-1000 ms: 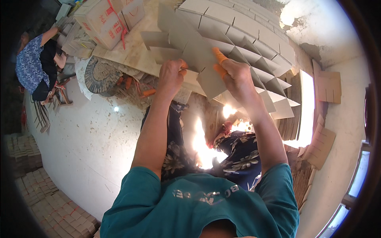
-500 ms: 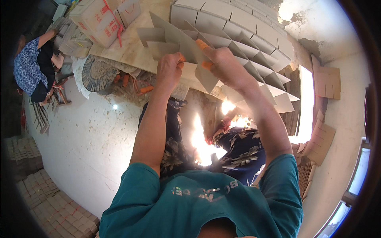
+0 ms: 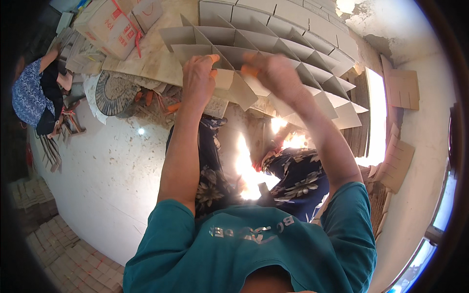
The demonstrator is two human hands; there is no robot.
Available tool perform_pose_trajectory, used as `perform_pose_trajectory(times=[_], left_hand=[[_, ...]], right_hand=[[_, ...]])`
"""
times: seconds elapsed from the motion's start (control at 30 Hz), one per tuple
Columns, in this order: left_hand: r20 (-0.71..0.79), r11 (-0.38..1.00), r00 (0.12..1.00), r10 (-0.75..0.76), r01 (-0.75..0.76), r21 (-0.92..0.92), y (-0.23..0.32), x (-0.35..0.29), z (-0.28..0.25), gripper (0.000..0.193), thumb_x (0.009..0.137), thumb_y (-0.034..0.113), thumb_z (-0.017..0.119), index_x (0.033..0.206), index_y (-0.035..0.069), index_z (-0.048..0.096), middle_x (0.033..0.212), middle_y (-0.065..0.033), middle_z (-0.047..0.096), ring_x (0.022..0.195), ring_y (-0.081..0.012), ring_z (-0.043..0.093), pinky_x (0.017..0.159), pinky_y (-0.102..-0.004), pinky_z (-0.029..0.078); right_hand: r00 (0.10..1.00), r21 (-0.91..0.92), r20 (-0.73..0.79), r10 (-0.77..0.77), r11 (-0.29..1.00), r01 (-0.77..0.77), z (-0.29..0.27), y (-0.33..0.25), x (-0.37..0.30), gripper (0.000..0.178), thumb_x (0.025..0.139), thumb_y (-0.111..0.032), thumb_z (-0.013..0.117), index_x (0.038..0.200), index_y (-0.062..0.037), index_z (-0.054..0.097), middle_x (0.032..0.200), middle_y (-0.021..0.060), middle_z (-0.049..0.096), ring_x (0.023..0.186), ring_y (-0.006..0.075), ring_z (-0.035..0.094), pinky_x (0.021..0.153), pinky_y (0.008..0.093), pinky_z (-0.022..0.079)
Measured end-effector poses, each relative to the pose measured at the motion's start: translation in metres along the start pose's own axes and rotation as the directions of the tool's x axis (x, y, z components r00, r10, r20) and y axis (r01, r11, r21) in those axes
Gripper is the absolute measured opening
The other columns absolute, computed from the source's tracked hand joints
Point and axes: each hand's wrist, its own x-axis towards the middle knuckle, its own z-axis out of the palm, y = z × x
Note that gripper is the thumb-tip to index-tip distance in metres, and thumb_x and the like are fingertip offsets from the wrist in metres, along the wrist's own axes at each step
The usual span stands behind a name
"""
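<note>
A grey cardboard divider grid (image 3: 273, 53) of crossed, slotted strips stands on the table in front of me. My left hand (image 3: 199, 78), with orange covers on its fingertips, pinches the top edge of the grid's near strip at the left end. My right hand (image 3: 276, 73), also with orange fingertip covers, is at the grid's near side, next to a crossing strip. Motion smears its fingers, so whether they grip a strip does not show.
Behind the grid sit rows of stacked cardboard dividers (image 3: 264, 6). Far left on the table is a printed carton (image 3: 105, 29) with red ribbon. Another person (image 3: 34, 95) works at the left. A round woven-looking stool top (image 3: 116, 93) stands below the table. Bundled cardboard (image 3: 73, 254) lies lower left.
The slanting strip that rose at the grid's left end now sits lower, level with the others and crossing them. My right hand has shifted slightly, and the left hand has moved a little left.
</note>
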Motion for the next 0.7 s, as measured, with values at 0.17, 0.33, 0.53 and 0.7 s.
perform_pose_trajectory(times=[0.17,0.33,0.53,0.7], left_hand=[[0.111,0.961,0.981,0.161,-0.181,0.207,0.014,0.005,0.008,0.072,0.074,0.002,0.071,0.141,0.010,0.044,0.136,-0.0087,0.053,0.132,-0.0362,0.040,0.105,-0.0554,0.031],[0.185,0.951,0.976,0.117,-0.163,0.261,0.018,0.007,0.016,0.081,0.076,0.002,0.070,0.148,0.012,0.035,0.146,-0.0074,0.044,0.141,-0.0393,0.028,0.111,-0.0573,0.023],[0.291,0.891,0.923,0.252,-0.338,0.303,-0.003,0.017,0.024,0.057,0.078,0.008,0.070,0.131,0.009,0.048,0.127,-0.0084,0.058,0.128,-0.0321,0.044,0.105,-0.0496,0.031],[0.439,0.924,0.875,0.207,-0.322,0.208,0.001,0.011,0.011,0.032,0.075,0.005,0.069,0.104,0.007,0.055,0.098,-0.0063,0.063,0.098,-0.0273,0.057,0.090,-0.0398,0.039]], right_hand=[[0.886,-0.478,-0.424,0.187,0.785,-0.394,-0.003,0.110,0.002,0.079,0.087,-0.064,0.056,0.133,-0.0004,0.046,0.104,0.0193,0.068,0.099,0.0364,0.065,0.094,0.0474,0.045],[0.890,-0.026,0.077,0.450,0.893,-0.449,-0.027,0.066,-0.006,0.089,0.086,-0.066,0.056,0.145,-0.0029,0.036,0.098,0.0203,0.069,0.095,0.0362,0.067,0.083,0.0432,0.051],[0.984,-0.103,0.151,0.098,0.991,-0.083,0.010,0.021,-0.050,0.028,0.086,-0.021,0.066,0.102,-0.0027,0.052,0.077,0.0185,0.065,0.074,0.0387,0.065,0.060,0.0465,0.048],[0.998,-0.037,0.069,0.006,0.999,-0.003,0.012,0.026,-0.051,0.011,0.082,-0.008,0.060,0.088,-0.0025,0.053,0.069,0.0177,0.063,0.072,0.0366,0.065,0.060,0.0470,0.049]])
